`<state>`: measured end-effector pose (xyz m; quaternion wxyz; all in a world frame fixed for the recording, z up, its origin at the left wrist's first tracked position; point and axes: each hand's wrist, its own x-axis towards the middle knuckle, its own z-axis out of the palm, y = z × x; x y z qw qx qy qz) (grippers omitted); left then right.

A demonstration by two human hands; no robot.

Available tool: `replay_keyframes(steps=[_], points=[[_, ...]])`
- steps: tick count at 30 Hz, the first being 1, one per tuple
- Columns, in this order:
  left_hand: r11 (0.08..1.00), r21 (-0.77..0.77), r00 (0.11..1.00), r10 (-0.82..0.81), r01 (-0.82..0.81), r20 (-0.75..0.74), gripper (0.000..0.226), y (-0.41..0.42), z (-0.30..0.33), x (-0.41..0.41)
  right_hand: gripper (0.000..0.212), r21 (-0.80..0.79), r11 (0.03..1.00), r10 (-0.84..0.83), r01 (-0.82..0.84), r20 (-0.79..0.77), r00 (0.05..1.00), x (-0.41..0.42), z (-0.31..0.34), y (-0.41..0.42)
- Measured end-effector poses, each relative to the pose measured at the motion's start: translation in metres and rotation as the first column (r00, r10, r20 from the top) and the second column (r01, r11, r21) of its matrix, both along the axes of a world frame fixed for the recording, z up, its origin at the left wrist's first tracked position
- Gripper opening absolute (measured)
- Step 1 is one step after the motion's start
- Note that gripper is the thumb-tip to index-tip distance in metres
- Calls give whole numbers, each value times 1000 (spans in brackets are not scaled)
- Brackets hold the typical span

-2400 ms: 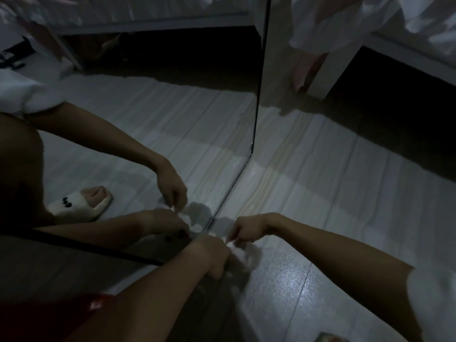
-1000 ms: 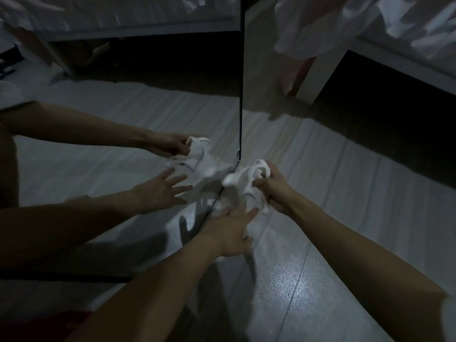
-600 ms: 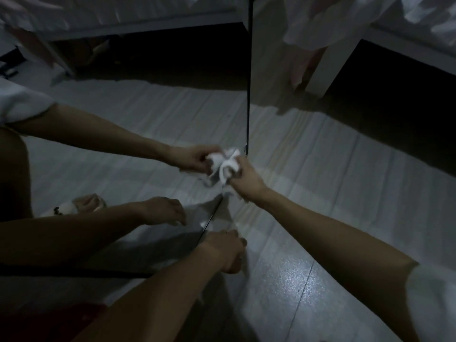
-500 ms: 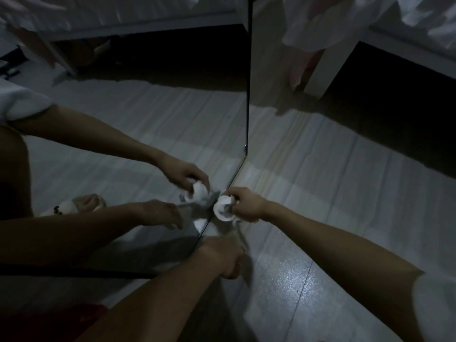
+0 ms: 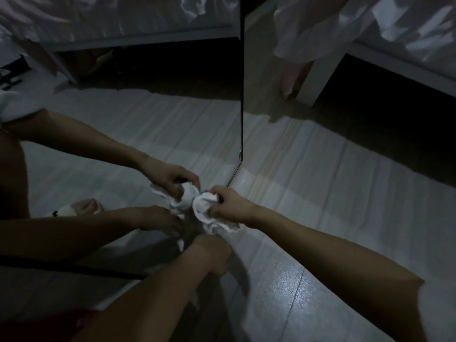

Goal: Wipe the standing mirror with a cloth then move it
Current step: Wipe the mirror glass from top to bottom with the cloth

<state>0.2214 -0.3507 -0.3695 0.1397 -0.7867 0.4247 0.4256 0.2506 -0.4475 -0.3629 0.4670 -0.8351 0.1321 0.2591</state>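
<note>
Risk: your right hand (image 5: 234, 208) grips the cloth (image 5: 204, 211) against the mirror (image 5: 172, 134); left hand (image 5: 212, 253), fingers curled, contents unclear. Hard pressure may tip it.

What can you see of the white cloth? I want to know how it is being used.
The white cloth looks soft and thin, bunched into a wad with loose folds trailing toward the floor. The right hand grips it and presses it against the mirror near the bottom edge, close to the lower corner. Its reflection meets it in the glass.

White short sleeve (image 5: 439, 307), bare forearms
</note>
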Motion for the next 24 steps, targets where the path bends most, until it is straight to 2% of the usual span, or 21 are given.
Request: replay_keyframes(steps=[2, 3, 4, 6, 7, 8, 10, 11, 12, 13, 14, 16, 20, 24], points=[[991, -96, 996, -94, 94, 9, 33, 2, -16, -14, 27, 5, 992, -124, 124, 96, 988, 6, 7, -5], [991, -92, 995, -101, 100, -8, 32, 7, -23, -13, 27, -1, 984, -177, 179, 124, 976, 8, 9, -11], [991, -100, 992, -103, 95, -78, 33, 16, -36, 5, 31, -7, 976, -216, 220, 147, 965, 11, 9, -20], [961, -252, 994, -107, 111, 28, 43, 31, -58, 95, 38, -66, 959, -264, 275, 139, 954, 14, 13, -36], [909, -416, 997, 56, -32, 47, 49, 33, -65, 155, 38, -75, 951, -291, 301, 127, 948, 11, 14, -45], [878, -447, 985, 160, -170, -59, 50, 42, -77, 199, 37, -81, 940, -321, 331, 118, 940, 7, 18, -52], [800, -559, 967, 104, -220, -231, 45, 47, -70, 258, 36, -113, 909, -392, 400, 89, 916, -4, 29, -67], [772, -588, 970, 161, -240, -184, 38, 36, -44, 232, 35, -121, 898, -415, 423, 85, 906, -9, 35, -75], [813, -524, 966, 194, -255, -170, 34, 19, 10, 177, 35, -120, 888, -437, 444, 78, 896, -17, 42, -83], [902, -366, 971, 190, -231, -145, 34, 9, 18, 143, 34, -121, 878, -457, 463, 71, 886, -24, 51, -89], [937, -274, 967, 169, -217, -191, 35, -2, 33, 116, 34, -131, 868, -475, 478, 57, 878, -32, 63, -93], [970, -171, 984, 163, -174, -75, 40, -22, 73, 47, 32, -130, 858, -500, 497, 16, 866, -46, 93, -105], [944, -293, 984, 171, -150, 45, 42, -54, 155, 47, 30, -144, 831, -543, 537, -5, 840, -66, 165, -116], [927, -324, 979, 205, -187, 21, 43, -74, 259, 31, 34, -176, 823, -553, 541, -27, 833, -85, 271, -124]])
